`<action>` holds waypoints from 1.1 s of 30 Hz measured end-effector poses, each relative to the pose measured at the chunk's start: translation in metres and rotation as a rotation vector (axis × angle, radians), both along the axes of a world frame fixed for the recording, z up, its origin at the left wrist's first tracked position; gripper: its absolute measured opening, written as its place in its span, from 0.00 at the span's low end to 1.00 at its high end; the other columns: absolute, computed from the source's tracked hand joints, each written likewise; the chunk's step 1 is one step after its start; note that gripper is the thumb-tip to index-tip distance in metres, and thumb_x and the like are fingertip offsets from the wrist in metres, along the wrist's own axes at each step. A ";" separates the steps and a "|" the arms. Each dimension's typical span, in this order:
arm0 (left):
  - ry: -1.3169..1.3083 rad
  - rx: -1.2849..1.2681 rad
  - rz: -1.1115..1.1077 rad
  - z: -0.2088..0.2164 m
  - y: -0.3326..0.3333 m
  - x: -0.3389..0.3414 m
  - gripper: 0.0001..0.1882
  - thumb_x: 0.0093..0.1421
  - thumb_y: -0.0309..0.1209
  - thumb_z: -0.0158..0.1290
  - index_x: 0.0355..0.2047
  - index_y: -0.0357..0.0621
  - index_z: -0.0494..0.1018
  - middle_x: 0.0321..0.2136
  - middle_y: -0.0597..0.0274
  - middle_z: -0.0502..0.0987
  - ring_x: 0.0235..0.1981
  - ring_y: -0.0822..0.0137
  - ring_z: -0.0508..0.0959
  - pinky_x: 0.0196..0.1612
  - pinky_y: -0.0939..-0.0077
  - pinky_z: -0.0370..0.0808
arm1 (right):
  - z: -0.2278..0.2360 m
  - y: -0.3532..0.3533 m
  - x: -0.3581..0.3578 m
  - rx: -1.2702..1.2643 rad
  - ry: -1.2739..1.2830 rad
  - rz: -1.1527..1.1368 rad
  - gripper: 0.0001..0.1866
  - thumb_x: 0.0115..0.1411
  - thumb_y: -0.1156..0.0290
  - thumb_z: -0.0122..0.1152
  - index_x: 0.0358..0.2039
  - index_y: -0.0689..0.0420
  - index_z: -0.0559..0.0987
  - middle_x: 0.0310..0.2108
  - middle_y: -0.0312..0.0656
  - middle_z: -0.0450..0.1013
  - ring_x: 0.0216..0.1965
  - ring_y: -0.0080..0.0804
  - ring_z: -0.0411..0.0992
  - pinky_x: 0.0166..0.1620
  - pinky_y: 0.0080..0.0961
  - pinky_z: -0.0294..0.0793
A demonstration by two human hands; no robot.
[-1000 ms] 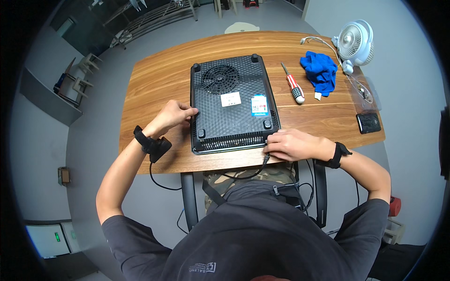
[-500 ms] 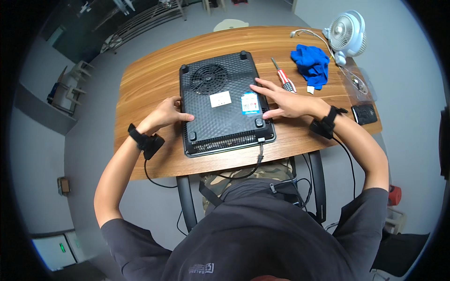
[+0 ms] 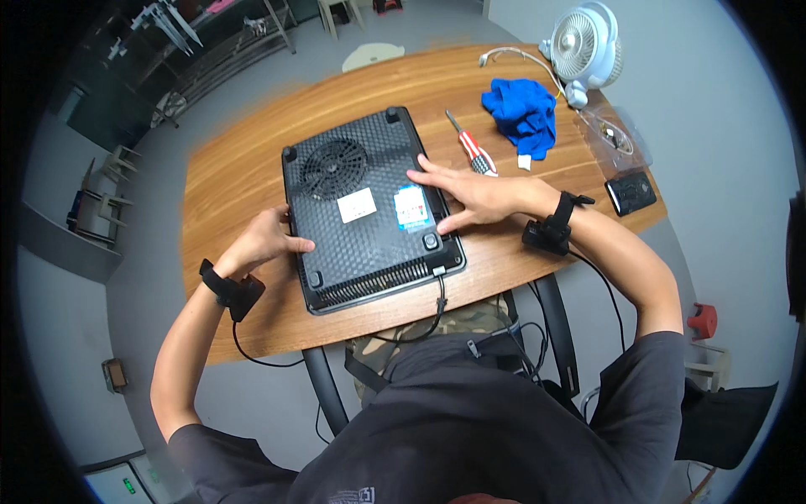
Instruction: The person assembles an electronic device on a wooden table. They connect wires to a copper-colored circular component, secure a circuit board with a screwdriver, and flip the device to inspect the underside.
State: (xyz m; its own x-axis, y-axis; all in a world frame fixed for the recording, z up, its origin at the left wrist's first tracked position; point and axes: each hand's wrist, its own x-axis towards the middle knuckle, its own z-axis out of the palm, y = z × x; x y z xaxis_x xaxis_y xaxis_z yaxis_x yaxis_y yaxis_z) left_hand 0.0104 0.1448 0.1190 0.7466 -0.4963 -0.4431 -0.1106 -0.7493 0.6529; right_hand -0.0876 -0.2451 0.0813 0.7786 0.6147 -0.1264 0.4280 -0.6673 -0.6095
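Wooden table point(image 3: 252, 168), black upturned appliance point(image 3: 365, 210), screwdriver point(image 3: 470, 147), blue cloth point(image 3: 522, 113), white fan point(image 3: 583, 46)

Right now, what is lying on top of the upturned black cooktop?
On the cooktop lie the right hand, spread flat near its right edge, and the left hand's thumb at its left edge. The tabletop beneath it is hidden.
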 end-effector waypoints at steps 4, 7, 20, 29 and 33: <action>-0.093 0.101 -0.187 -0.010 0.003 0.031 0.80 0.37 0.46 0.81 0.76 0.39 0.33 0.70 0.30 0.54 0.73 0.42 0.56 0.73 0.56 0.59 | 0.027 -0.007 0.022 -0.046 0.079 0.003 0.48 0.66 0.47 0.63 0.76 0.56 0.51 0.75 0.63 0.46 0.75 0.56 0.50 0.73 0.40 0.56; -0.093 0.236 -0.240 -0.007 0.003 0.046 0.81 0.35 0.53 0.80 0.76 0.40 0.34 0.73 0.30 0.45 0.75 0.41 0.48 0.75 0.52 0.54 | 0.037 -0.003 0.062 -0.058 0.070 -0.213 0.44 0.69 0.44 0.56 0.72 0.65 0.58 0.67 0.63 0.63 0.70 0.54 0.61 0.71 0.39 0.60; 0.080 0.267 -0.332 -0.012 -0.016 0.064 0.90 0.36 0.67 0.74 0.71 0.33 0.17 0.68 0.17 0.17 0.72 0.33 0.15 0.75 0.41 0.38 | -0.029 0.022 0.150 -0.110 -0.133 -0.252 0.67 0.57 0.30 0.64 0.72 0.73 0.42 0.74 0.68 0.43 0.76 0.61 0.41 0.76 0.48 0.48; -0.044 0.237 -0.316 -0.023 -0.010 0.061 0.87 0.34 0.65 0.75 0.73 0.37 0.24 0.68 0.14 0.23 0.72 0.21 0.41 0.74 0.43 0.55 | -0.020 0.034 0.159 -0.378 0.015 -0.275 0.65 0.60 0.25 0.52 0.73 0.69 0.41 0.74 0.63 0.41 0.77 0.58 0.38 0.75 0.55 0.45; -0.092 0.231 -0.303 -0.020 -0.011 0.060 0.85 0.33 0.65 0.76 0.73 0.33 0.30 0.68 0.12 0.31 0.69 0.18 0.51 0.72 0.46 0.60 | -0.016 0.039 0.160 -0.428 0.061 -0.307 0.65 0.60 0.25 0.51 0.74 0.69 0.40 0.76 0.62 0.37 0.78 0.56 0.34 0.75 0.56 0.43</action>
